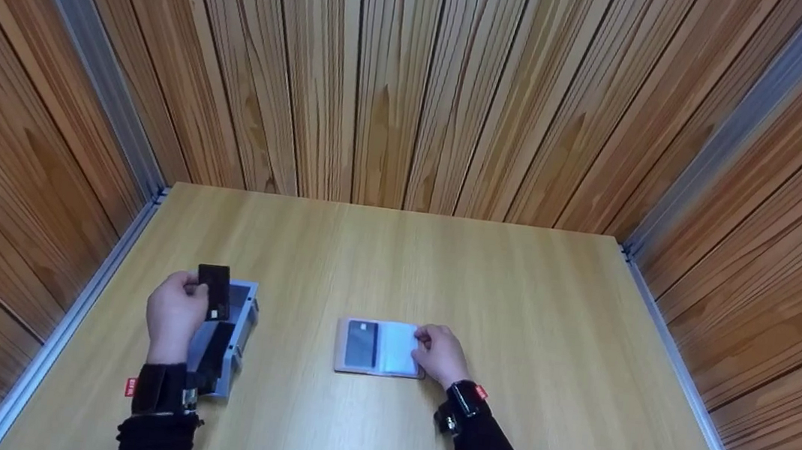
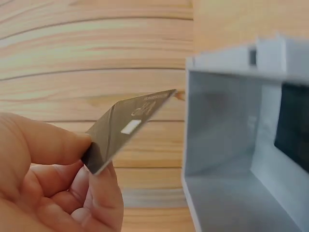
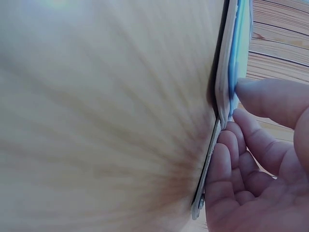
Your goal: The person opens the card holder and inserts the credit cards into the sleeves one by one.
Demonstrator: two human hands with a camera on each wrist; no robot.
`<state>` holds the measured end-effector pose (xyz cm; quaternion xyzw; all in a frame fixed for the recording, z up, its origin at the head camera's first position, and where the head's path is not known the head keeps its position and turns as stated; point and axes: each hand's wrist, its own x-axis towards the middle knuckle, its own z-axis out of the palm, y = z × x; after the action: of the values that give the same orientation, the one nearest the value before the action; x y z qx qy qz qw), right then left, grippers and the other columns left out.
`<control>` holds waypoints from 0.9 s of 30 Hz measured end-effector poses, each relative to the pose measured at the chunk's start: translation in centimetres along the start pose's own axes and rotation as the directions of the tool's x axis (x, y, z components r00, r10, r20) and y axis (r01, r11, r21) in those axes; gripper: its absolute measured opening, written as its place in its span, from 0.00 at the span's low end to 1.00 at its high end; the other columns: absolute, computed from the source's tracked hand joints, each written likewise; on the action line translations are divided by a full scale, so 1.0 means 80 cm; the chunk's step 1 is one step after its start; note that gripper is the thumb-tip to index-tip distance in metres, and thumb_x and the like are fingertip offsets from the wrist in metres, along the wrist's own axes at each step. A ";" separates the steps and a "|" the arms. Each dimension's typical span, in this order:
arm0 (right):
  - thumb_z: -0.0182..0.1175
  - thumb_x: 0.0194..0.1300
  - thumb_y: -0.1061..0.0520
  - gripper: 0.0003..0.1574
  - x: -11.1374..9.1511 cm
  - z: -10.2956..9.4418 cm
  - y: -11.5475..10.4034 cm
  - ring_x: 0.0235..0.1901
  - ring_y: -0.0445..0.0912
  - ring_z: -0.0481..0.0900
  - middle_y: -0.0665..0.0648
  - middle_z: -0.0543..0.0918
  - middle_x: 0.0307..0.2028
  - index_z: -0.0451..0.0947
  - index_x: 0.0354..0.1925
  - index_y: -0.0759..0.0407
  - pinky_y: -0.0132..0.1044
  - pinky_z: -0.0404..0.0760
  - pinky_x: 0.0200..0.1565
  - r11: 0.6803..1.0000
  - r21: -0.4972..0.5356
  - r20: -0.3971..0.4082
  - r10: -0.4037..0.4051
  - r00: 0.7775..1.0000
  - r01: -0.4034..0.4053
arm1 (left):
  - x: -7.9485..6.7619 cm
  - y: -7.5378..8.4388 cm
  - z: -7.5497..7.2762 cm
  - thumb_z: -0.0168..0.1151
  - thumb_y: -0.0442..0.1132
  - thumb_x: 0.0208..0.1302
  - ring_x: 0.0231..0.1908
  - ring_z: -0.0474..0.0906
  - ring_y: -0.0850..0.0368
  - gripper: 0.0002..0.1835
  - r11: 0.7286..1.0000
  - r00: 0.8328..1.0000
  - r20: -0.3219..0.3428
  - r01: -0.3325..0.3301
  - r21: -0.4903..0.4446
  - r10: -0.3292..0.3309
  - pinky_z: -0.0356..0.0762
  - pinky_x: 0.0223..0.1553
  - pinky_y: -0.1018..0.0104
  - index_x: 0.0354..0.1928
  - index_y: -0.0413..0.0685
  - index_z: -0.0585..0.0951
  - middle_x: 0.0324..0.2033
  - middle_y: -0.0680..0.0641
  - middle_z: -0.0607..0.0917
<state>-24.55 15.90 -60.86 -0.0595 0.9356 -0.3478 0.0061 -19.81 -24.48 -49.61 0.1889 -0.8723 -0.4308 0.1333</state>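
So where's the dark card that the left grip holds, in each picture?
Head: the dark card is left of the middle, below halfway down.
Left wrist: it's a little left of the middle.
Right wrist: not in it.
Shared landmark: wooden planks, in all three.

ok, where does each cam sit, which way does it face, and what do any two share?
Head: on the head, facing forward and down over the wooden table; left hand, right hand, wrist straps and dark sleeves show.
Left wrist: on the left wrist, facing the pinched dark chip card and gray bin; part of the left hand shows.
Right wrist: on the right wrist, facing the open card holder edge-on; part of the right hand shows.
Shared: head and left wrist both see card and bin.
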 end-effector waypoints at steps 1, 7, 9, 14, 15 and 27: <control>0.66 0.57 0.65 0.17 0.000 0.000 0.000 0.42 0.50 0.77 0.57 0.78 0.41 0.80 0.46 0.65 0.46 0.76 0.47 1.000 0.000 0.000 -0.004 1.000 0.004 | -0.002 0.004 0.001 0.53 0.32 0.69 0.47 0.78 0.35 0.15 1.000 1.000 -0.002 -0.007 -0.011 0.007 0.73 0.48 0.44 0.52 0.28 0.77 0.45 0.29 0.82; 0.66 0.57 0.64 0.17 0.000 0.001 0.000 0.42 0.50 0.77 0.57 0.78 0.41 0.80 0.47 0.65 0.46 0.76 0.47 1.000 -0.008 0.007 0.001 1.000 -0.001 | -0.010 0.023 0.013 0.56 0.32 0.68 0.45 0.79 0.37 0.14 0.995 0.996 0.007 -0.084 -0.053 0.085 0.74 0.46 0.47 0.51 0.29 0.78 0.42 0.31 0.83; 0.67 0.57 0.64 0.18 0.000 0.001 -0.001 0.42 0.50 0.77 0.56 0.78 0.41 0.80 0.47 0.64 0.46 0.76 0.47 1.000 -0.008 0.011 0.008 1.000 -0.008 | -0.012 0.028 0.020 0.57 0.31 0.67 0.43 0.80 0.38 0.12 0.990 0.992 -0.004 -0.125 -0.059 0.125 0.74 0.46 0.47 0.48 0.29 0.80 0.40 0.32 0.83; 0.66 0.58 0.64 0.18 0.001 0.000 -0.001 0.43 0.50 0.76 0.56 0.77 0.42 0.80 0.48 0.64 0.46 0.76 0.48 1.000 -0.008 0.018 0.015 1.000 -0.015 | -0.019 0.039 0.038 0.60 0.31 0.64 0.39 0.80 0.39 0.10 0.980 0.982 0.011 -0.186 -0.071 0.187 0.74 0.43 0.47 0.44 0.30 0.80 0.36 0.34 0.84; 0.66 0.58 0.64 0.18 0.001 0.000 -0.001 0.43 0.50 0.77 0.57 0.77 0.42 0.80 0.48 0.64 0.46 0.76 0.48 1.000 -0.007 0.020 0.018 1.000 -0.018 | -0.020 0.041 0.042 0.60 0.31 0.64 0.38 0.80 0.39 0.11 0.980 0.982 0.021 -0.185 -0.077 0.188 0.75 0.43 0.47 0.45 0.30 0.80 0.36 0.35 0.84; 0.66 0.56 0.65 0.17 0.001 0.002 0.003 0.44 0.51 0.77 0.59 0.77 0.44 0.80 0.46 0.65 0.47 0.76 0.49 1.000 0.007 0.010 0.000 1.000 0.000 | -0.027 0.054 0.087 0.64 0.30 0.61 0.34 0.80 0.45 0.09 0.969 0.968 0.107 -0.215 -0.121 0.228 0.76 0.38 0.55 0.41 0.29 0.82 0.30 0.41 0.84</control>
<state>-24.68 15.95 -61.14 -0.0612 0.9344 -0.3507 0.0108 -21.52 -16.24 -50.43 0.0563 -0.8698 -0.4704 0.1380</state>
